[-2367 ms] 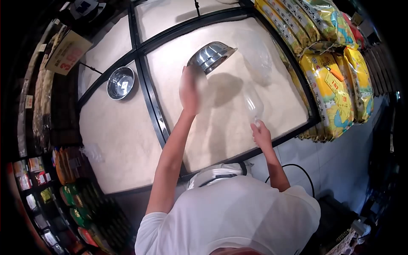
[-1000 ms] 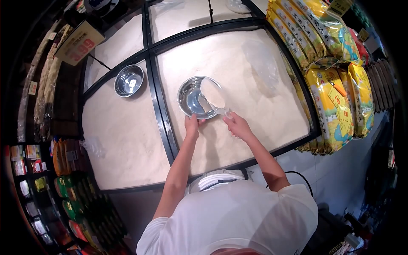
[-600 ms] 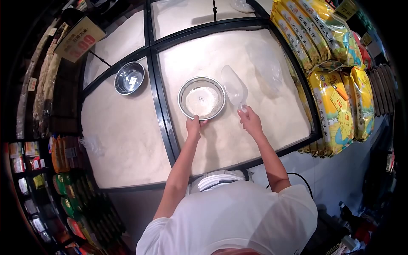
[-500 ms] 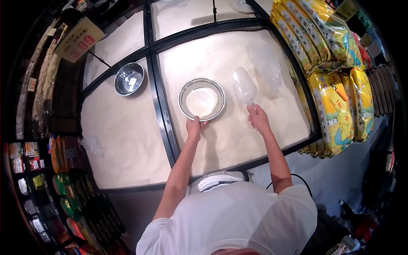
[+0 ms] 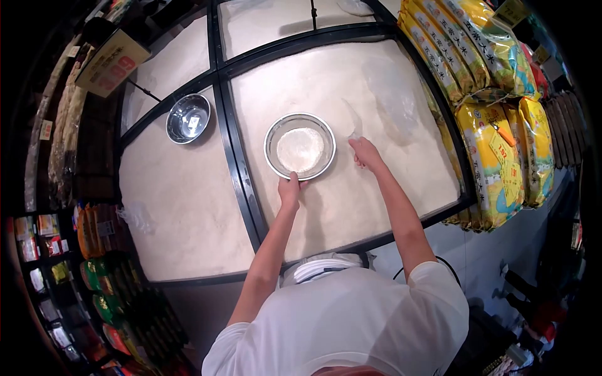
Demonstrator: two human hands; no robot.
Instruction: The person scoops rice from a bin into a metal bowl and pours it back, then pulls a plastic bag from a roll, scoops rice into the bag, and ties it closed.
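Observation:
My left hand (image 5: 291, 190) grips the near rim of a round metal bowl (image 5: 268, 156). White rice (image 5: 300, 150) covers the bowl's bottom. To the right of the bowl, my right hand (image 5: 365, 154) is closed around the handle of a clear plastic scoop (image 5: 355, 119). The scoop is turned on edge, so only a thin outline of it shows. Both hands are over a wide black-framed bin (image 5: 401, 234) filled with rice.
A second metal bowl (image 5: 188, 119) rests in the left bin's rice. Clear plastic bags (image 5: 392, 94) lie on the rice at right. Yellow rice sacks (image 5: 489, 156) are stacked beyond the right edge. A price sign (image 5: 113, 62) stands at the upper left; packaged goods (image 5: 103, 282) fill shelves below it.
My right hand has moved left toward the bowl, and the scoop has turned from face-up to edge-on. The held bowl has shifted very slightly right.

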